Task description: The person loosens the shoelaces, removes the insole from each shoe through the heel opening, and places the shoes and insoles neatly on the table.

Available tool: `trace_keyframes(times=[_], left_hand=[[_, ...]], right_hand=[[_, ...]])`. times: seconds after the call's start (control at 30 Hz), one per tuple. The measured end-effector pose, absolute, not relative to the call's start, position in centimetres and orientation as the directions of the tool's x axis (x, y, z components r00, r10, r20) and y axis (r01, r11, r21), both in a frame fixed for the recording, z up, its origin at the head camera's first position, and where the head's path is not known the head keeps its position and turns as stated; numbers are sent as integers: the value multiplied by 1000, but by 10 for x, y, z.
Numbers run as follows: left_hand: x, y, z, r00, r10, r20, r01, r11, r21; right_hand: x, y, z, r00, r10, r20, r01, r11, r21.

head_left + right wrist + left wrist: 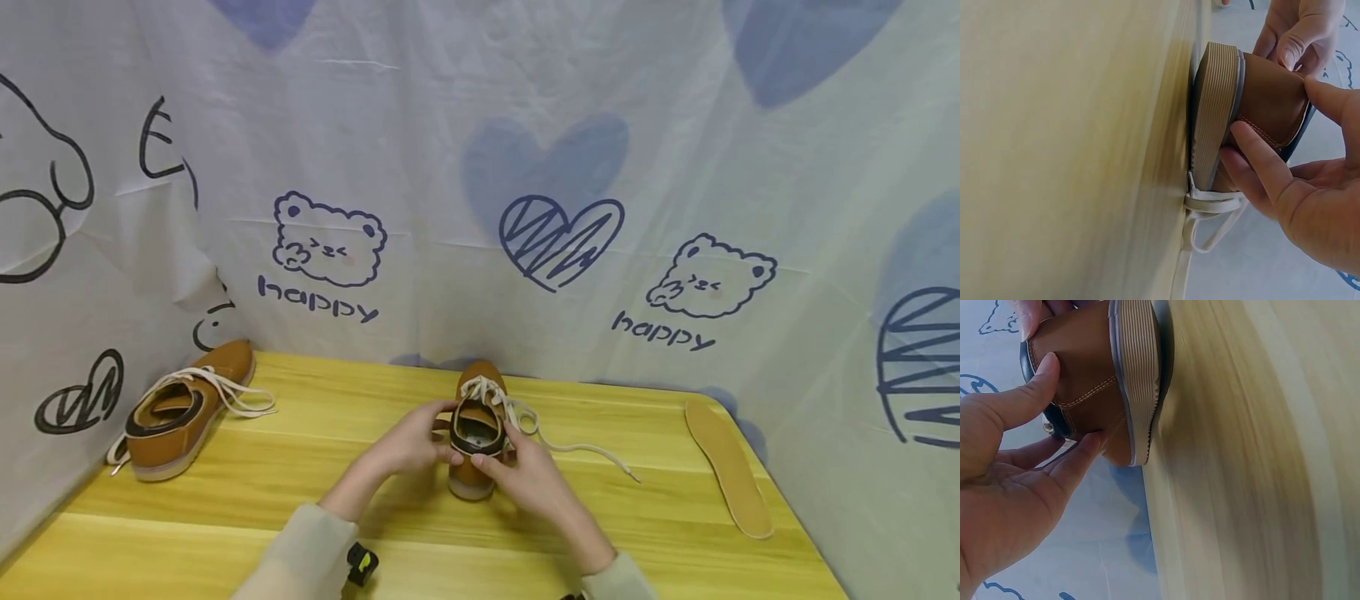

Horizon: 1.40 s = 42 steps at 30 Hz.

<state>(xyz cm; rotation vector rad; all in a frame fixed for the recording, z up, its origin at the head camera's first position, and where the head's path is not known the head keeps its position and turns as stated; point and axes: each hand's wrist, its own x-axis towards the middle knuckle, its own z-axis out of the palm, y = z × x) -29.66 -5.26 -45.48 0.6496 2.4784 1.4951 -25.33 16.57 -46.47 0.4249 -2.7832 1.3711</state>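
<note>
A brown leather shoe [470,480] with a dark collar and pale sole stands upright on the table, toe pointing away from me. My left hand [414,437] grips its left side, thumb at the rear of the collar and fingers along the flank. On the opposite side my right hand [531,473] holds it the same way, thumb at the heel's top edge. In the right wrist view, fingers [1260,147] press the brown side above the ribbed sole. White laces [588,450] trail loosely to the right. Inside, the shoe's bottom is only partly visible.
A matching brown shoe [168,429] with loose white laces lies at the table's left edge. One tan insole [729,471] lies flat at the right. Behind the wooden table [337,375] hangs a printed white cloth [442,275], which also lines both sides.
</note>
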Motion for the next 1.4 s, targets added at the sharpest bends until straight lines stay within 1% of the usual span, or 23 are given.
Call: trace_keyframes(times=[0.2,0.37,0.57,0.7,0.8,0.9,1.03,1.1,1.23,1.4], left_hand=[[-296,-49,-453,-899,428,91,282,408,868],[-294,-52,-457,-911,392,125,300,427,853],[-288,-67,-458,-944,282,173,302,519,799],[-285,-85,-451,-946,175,272,321,606,728],[-285,-102,-445,-921,97,377,337,683,647],[-286,-123,-442,-883,27,470,331,744,580],[-288,-158,-442,-839,-35,542,301,801,517],[-287,-178,-442,-828,-54,558,276,827,490],[-287,-219,-443,-827,-86,555,206,873,441],[-288,-264,-444,-860,-121,495,114,901,418]], right_hand=[[-257,167,-466,-971,-212,111,-218,594,-774],[-260,167,-467,-970,-210,122,-226,596,-770],[-261,166,-467,-970,-207,130,-231,605,-762],[-260,167,-466,-975,-186,117,-208,608,-767],[-260,169,-467,-980,-168,107,-189,606,-773],[-260,170,-468,-980,-167,112,-191,602,-775],[-260,170,-470,-977,-180,113,-199,593,-780],[-260,169,-471,-977,-184,112,-201,590,-782],[-260,167,-471,-976,-183,115,-203,591,-781],[-260,166,-471,-977,-180,114,-200,591,-781]])
